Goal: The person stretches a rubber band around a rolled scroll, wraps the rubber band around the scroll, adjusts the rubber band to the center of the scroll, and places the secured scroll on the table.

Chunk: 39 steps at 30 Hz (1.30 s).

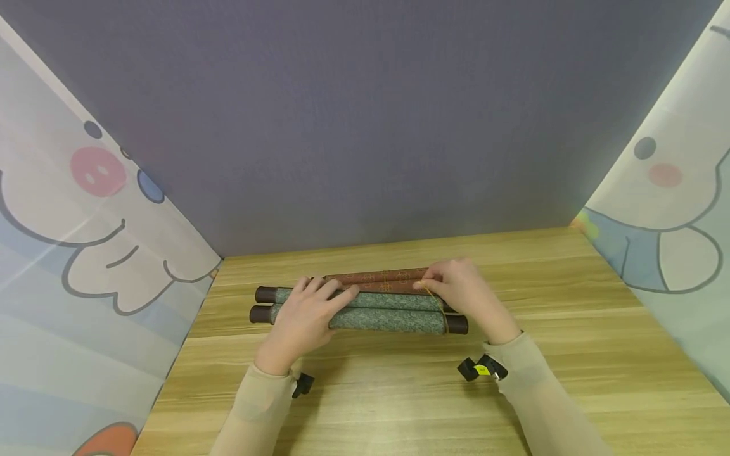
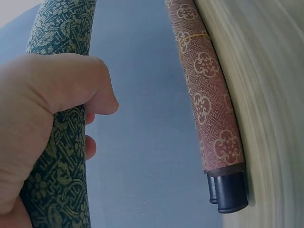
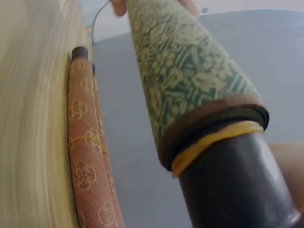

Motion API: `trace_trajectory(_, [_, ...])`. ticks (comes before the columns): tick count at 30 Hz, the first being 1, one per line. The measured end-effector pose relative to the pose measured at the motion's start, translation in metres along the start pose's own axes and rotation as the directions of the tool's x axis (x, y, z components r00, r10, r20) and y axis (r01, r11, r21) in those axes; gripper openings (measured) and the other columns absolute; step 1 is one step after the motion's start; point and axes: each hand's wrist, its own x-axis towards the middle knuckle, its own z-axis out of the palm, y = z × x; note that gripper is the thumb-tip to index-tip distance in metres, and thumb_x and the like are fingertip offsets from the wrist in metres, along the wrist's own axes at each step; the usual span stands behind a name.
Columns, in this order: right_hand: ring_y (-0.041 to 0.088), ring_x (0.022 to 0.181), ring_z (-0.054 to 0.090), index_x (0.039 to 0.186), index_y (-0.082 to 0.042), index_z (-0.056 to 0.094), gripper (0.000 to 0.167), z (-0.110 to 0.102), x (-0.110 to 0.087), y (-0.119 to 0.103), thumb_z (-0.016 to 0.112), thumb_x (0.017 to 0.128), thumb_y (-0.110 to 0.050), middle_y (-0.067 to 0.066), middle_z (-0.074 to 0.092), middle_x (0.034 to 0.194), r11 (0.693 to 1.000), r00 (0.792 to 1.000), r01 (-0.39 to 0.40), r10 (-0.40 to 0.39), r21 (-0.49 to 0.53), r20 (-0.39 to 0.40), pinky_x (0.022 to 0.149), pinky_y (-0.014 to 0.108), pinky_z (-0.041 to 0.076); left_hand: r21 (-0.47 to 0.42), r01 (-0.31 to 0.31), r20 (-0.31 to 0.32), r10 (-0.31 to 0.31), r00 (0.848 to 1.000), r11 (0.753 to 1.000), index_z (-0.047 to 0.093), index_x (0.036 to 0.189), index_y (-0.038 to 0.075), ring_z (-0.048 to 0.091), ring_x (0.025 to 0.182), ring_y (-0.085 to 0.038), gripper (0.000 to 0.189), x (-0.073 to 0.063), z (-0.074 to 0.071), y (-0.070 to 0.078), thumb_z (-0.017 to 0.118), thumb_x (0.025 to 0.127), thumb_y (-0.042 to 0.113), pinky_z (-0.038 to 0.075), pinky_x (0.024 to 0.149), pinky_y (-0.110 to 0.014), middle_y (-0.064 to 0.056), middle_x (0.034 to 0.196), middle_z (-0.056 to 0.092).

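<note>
head view: i see green scrolls point(image 1: 376, 310) and red scrolls point(image 1: 379, 280) lying bundled on the worktop point(image 1: 399, 392).
left hand point(image 1: 305, 316): my fingers curl over the green scrolls.
right hand point(image 1: 464, 294): my fingers pinch a yellow rubber band point(image 1: 436, 303) at the bundle's right end.

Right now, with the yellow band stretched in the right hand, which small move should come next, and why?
Probably draw the rubber band further along the green scrolls: the right hand pinches it near their dark ends, while the left hand steadies them.
</note>
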Motion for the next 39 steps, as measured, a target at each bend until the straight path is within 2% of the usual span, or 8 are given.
trace_trajectory(11, [0.007,0.059,0.047,0.106,-0.011,0.086,0.011,-0.009,-0.004,0.000,0.076,0.104,-0.016,0.001,0.082,0.101,0.981,0.996,0.003,-0.020,0.193,0.085,0.062,0.030,0.046,-0.072,0.091,0.055,-0.087,0.995,0.993,0.065,0.148,0.026,0.067,0.104,-0.039,0.091,0.000,0.002,0.003,0.104,0.066,0.013,0.051,0.101,-0.057,-0.007,0.126,0.068])
trace_trajectory(17, [0.004,0.046,0.031,0.116,-0.006,0.084,0.016,-0.015,-0.007,0.005,0.072,0.105,-0.008,0.003,0.080,0.099,0.967,0.982,0.067,-0.108,0.245,0.155,0.048,0.024,0.035,-0.080,0.117,0.073,-0.111,0.991,0.990,0.067,0.146,0.026,0.068,0.103,-0.040,0.088,-0.002,0.002,0.003,0.098,0.067,0.004,0.050,0.103,-0.058,-0.007,0.125,0.069])
trace_trajectory(21, [0.010,0.077,0.066,0.121,-0.007,0.083,0.021,-0.015,-0.009,0.004,0.071,0.105,-0.008,0.005,0.080,0.114,0.957,0.969,0.114,-0.167,0.268,0.184,0.068,0.032,0.055,-0.086,0.140,0.088,-0.133,0.987,0.986,0.066,0.146,0.027,0.068,0.106,-0.043,0.089,-0.003,0.002,0.002,0.100,0.067,0.005,0.050,0.104,-0.061,-0.008,0.126,0.069])
trace_trajectory(25, [0.015,0.081,0.066,0.123,-0.011,0.082,0.020,-0.011,-0.006,0.003,0.073,0.105,-0.012,0.006,0.077,0.127,0.954,0.967,0.087,-0.150,0.287,0.205,0.076,0.035,0.057,-0.093,0.166,0.110,-0.155,0.982,0.982,0.065,0.148,0.027,0.068,0.109,-0.046,0.090,-0.003,0.003,0.000,0.100,0.068,0.006,0.049,0.105,-0.065,-0.010,0.128,0.069])
trace_trajectory(28, [0.012,0.062,0.053,0.122,-0.012,0.082,0.019,-0.008,-0.003,0.003,0.074,0.105,-0.011,0.005,0.078,0.121,0.950,0.975,0.060,-0.122,0.307,0.184,0.063,0.031,0.050,-0.096,0.193,0.119,-0.181,0.976,0.976,0.064,0.150,0.027,0.068,0.114,-0.049,0.090,-0.004,0.004,-0.002,0.099,0.069,0.006,0.049,0.104,-0.067,-0.013,0.132,0.070])
trace_trajectory(32, [0.020,0.091,0.073,0.122,-0.011,0.082,0.021,-0.009,-0.002,0.003,0.074,0.103,-0.006,0.006,0.079,0.124,0.950,0.983,0.107,-0.146,0.294,0.114,0.082,0.039,0.059,-0.081,0.227,0.109,-0.218,0.970,0.971,0.063,0.151,0.028,0.068,0.115,-0.048,0.092,-0.006,0.006,-0.006,0.098,0.068,0.007,0.050,0.099,-0.064,-0.014,0.134,0.070])
trace_trajectory(36, [0.032,0.121,0.072,0.122,-0.010,0.082,0.022,-0.012,-0.003,-0.001,0.076,0.102,-0.004,0.009,0.077,0.129,0.950,0.987,0.141,-0.157,0.279,0.039,0.100,0.055,0.058,-0.059,0.244,0.083,-0.239,0.968,0.968,0.063,0.151,0.027,0.068,0.109,-0.042,0.094,-0.006,0.006,-0.010,0.101,0.066,0.010,0.049,0.093,-0.058,-0.012,0.129,0.070])
trace_trajectory(39, [0.026,0.095,0.074,0.120,-0.010,0.082,0.020,-0.015,-0.004,-0.004,0.077,0.102,-0.005,0.010,0.077,0.128,0.951,0.989,0.140,-0.145,0.277,-0.005,0.084,0.047,0.061,-0.053,0.246,0.058,-0.243,0.968,0.968,0.063,0.151,0.025,0.067,0.105,-0.040,0.095,-0.005,0.004,-0.011,0.102,0.066,0.011,0.048,0.090,-0.056,-0.010,0.126,0.070])
